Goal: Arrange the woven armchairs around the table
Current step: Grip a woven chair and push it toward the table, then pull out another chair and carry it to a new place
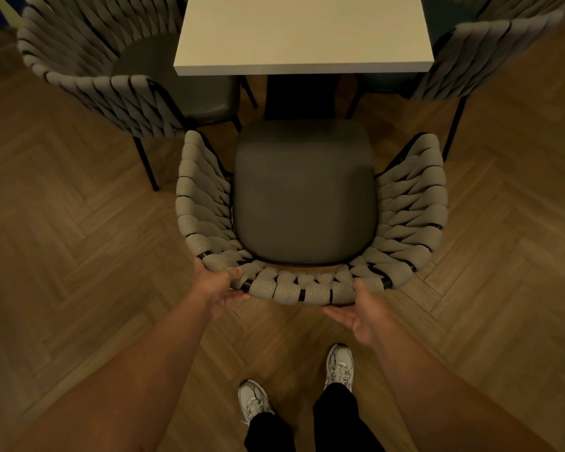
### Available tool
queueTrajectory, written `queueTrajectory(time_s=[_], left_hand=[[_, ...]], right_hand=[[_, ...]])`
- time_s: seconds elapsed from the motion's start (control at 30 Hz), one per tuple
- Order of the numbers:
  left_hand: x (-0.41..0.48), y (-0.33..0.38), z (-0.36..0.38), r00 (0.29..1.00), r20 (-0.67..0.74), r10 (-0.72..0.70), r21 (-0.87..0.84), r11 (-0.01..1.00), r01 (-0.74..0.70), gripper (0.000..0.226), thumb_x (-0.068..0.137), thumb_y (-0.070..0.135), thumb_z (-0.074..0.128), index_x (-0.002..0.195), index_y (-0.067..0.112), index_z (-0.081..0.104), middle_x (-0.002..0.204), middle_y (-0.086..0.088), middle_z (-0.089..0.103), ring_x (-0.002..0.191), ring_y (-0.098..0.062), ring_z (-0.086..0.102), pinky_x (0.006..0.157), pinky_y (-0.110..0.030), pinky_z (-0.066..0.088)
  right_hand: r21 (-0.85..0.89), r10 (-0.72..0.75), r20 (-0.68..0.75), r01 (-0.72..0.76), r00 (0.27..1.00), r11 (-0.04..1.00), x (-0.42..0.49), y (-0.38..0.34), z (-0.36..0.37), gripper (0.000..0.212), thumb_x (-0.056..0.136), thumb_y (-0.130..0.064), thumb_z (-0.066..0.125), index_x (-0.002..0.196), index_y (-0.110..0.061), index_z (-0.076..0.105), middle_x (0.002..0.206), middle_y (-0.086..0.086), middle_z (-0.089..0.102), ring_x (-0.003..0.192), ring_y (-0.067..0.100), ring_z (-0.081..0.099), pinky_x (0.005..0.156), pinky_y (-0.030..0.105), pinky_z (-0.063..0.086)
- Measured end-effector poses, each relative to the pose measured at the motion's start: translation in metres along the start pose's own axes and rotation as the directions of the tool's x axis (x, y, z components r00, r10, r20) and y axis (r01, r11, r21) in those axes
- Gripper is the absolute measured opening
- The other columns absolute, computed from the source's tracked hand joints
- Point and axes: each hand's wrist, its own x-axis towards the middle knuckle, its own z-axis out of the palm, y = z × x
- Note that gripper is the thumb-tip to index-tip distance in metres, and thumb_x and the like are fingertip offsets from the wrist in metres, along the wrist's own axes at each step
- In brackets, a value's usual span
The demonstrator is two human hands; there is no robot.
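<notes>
Closest, the person's left hand (221,290) and right hand (359,313) hold the back rim of the near armchair (304,190), fingers (335,312) clamped on the woven band. Its seat faces the surface (304,31) but stops just short of the edge. Farther off, the left armchair (95,76) and right armchair (490,53) already sit at the sides. Seemingly only this chair's final push remains.
</notes>
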Motion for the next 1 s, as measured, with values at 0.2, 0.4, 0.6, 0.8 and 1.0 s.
queueTrajectory(time_s=[0.2, 0.4, 0.6, 0.8, 1.0], left_hand=[[-0.041, 0.001, 0.008, 1.0, 0.003, 0.001, -0.051, 0.999, -0.001, 0.059, 0.099, 0.005, 0.058, 0.15, 0.015, 0.03, 0.128, -0.013, 0.055, 0.096, -0.031, 0.07, 0.083, -0.046, 0.061], [-0.111, -0.005, -0.012, 0.993, 0.112, -0.029, 0.059, 0.998, 0.023, 0.026, 0.104, 0.013, 0.052, 0.129, 0.009, 0.052, 0.127, -0.018, 0.065, 0.109, -0.033, 0.069, 0.085, -0.041, 0.058], [-0.145, -0.046, -0.076, 0.984, 0.167, 0.063, 0.449, 0.884, -0.133, 0.034, 0.103, 0.014, 0.053, 0.137, 0.013, 0.052, 0.114, -0.006, 0.065, 0.097, -0.022, 0.066, 0.077, -0.031, 0.056], [-0.126, -0.082, -0.181, 0.977, 0.207, 0.046, 0.711, 0.679, -0.183, 0.016, 0.099, 0.013, 0.057, 0.113, 0.011, 0.066, 0.092, -0.009, 0.065, 0.073, -0.014, 0.06, 0.071, -0.033, 0.053], [-0.083, -0.049, -0.297, 0.991, 0.13, 0.01, 0.66, 0.746, -0.095, 0.037, 0.104, 0.01, 0.048, 0.141, 0.005, 0.05, 0.119, -0.018, 0.064, 0.076, -0.011, 0.059, 0.055, -0.012, 0.044]], right_hand=[[-0.24, -0.002, 0.054, 0.015, 0.999, 0.971, -0.029, -0.005, -0.014, 0.056, 0.103, -0.042, 0.049, 0.151, -0.016, 0.036, 0.119, 0.024, 0.065, 0.104, 0.034, 0.069, 0.083, 0.042, 0.06], [-0.599, -0.082, 0.042, 0.091, 0.996, 0.795, -0.074, -0.021, -0.018, 0.047, 0.106, -0.031, 0.045, 0.143, -0.002, 0.046, 0.12, 0.021, 0.068, 0.101, 0.029, 0.07, 0.089, 0.043, 0.059], [-0.844, -0.104, 0.126, 0.162, 0.987, 0.512, -0.114, -0.02, 0.011, 0.034, 0.104, -0.027, 0.05, 0.125, -0.002, 0.058, 0.114, 0.019, 0.07, 0.101, 0.032, 0.071, 0.089, 0.045, 0.059], [-0.943, -0.106, 0.257, 0.274, 0.961, 0.192, -0.114, 0.014, 0.08, 0.026, 0.102, -0.026, 0.053, 0.091, -0.006, 0.067, 0.092, 0.019, 0.072, 0.086, 0.034, 0.074, 0.074, 0.041, 0.06], [-0.944, -0.042, 0.315, 0.308, 0.948, -0.12, -0.105, 0.066, 0.182, 0.03, 0.1, -0.028, 0.053, 0.088, -0.004, 0.067, 0.085, 0.02, 0.067, 0.077, 0.025, 0.062, 0.072, 0.035, 0.049]])
